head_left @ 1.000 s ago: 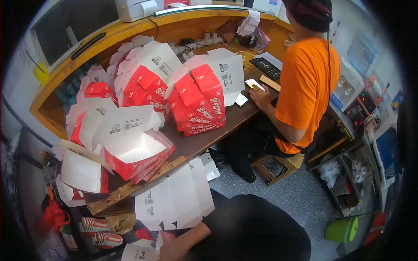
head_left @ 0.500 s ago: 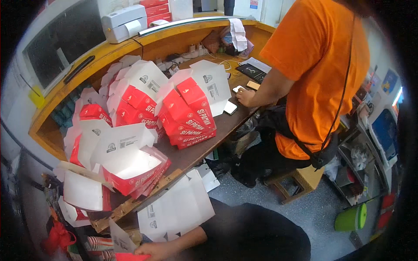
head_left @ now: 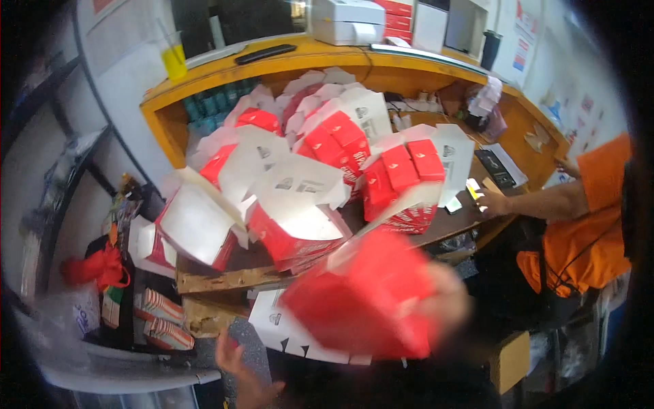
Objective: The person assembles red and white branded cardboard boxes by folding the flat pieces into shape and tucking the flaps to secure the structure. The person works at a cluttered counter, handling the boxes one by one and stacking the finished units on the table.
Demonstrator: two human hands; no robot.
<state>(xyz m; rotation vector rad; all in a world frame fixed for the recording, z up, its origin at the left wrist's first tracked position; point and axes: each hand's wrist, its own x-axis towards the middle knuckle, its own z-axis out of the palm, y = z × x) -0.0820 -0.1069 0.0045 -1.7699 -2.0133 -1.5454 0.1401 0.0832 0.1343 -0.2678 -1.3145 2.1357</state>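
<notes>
My right hand (head_left: 449, 303), smeared by motion, grips a red takeaway box (head_left: 368, 296) by its right side, in front of the table edge. My left hand (head_left: 242, 378) is lower and further left with its fingers spread, holding nothing. Beneath the held box lies a flat white carton sheet (head_left: 289, 330), partly hidden. On the table stand several folded red-and-white boxes; the nearest open box (head_left: 300, 232) shows its white inside, and another open box (head_left: 201, 218) sits tilted at the left corner.
The wooden table (head_left: 228, 278) has a raised yellow ledge (head_left: 272, 61) carrying a label printer (head_left: 347, 24). At right, a person in an orange shirt (head_left: 599, 198) rests a hand near a phone (head_left: 473, 189). Striped paper packs (head_left: 167, 327) and a red bag (head_left: 99, 266) are lower left.
The view has swung left, so table and person appear further right. The red box now is up in front of the table in my right hand; my left hand has come into view, spread.
</notes>
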